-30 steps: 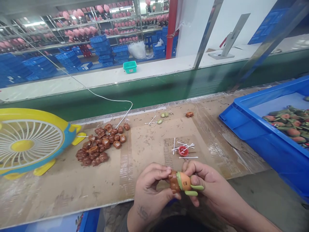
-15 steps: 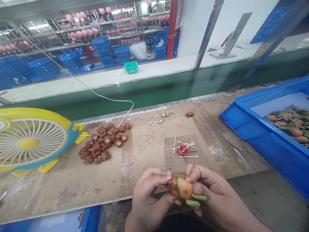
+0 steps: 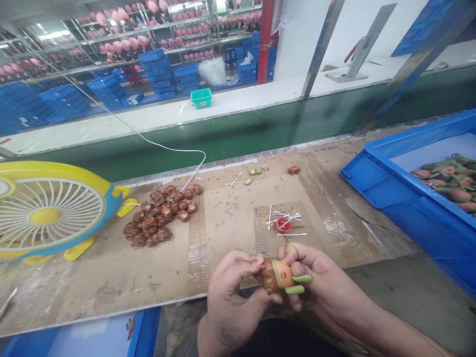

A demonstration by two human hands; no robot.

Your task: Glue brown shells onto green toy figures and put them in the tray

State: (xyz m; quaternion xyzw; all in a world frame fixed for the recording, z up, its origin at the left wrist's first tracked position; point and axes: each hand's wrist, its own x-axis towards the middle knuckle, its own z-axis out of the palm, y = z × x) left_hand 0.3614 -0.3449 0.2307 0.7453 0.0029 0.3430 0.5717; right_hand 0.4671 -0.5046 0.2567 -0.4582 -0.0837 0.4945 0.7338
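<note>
Both my hands hold one small toy figure (image 3: 283, 274) above the front edge of the cardboard-covered table. It has a brown hair-like cap at its left end, an orange face with green trim, and two green ear-like pieces pointing right. The fingers and thumb of my left hand (image 3: 234, 292) close on the brown part. My right hand (image 3: 316, 277) grips the green and orange part, hiding some of it. Beyond my hands, a small red cup (image 3: 283, 225) sits on a cardboard square with several cotton swabs (image 3: 291, 234) in and around it.
Brown molded toy pieces (image 3: 163, 210) lie heaped beside a yellow fan (image 3: 48, 166). Small green pieces (image 3: 255, 170) and one brown piece (image 3: 293, 169) lie farther back. A blue crate (image 3: 375, 171) of toy figures stands right. A green basket (image 3: 201, 98) rests on the ledge.
My hands and the toy figure have shifted slightly upward in view. The figure is turned a little, its green pieces now pointing more to the right. Both hands keep their hold.
</note>
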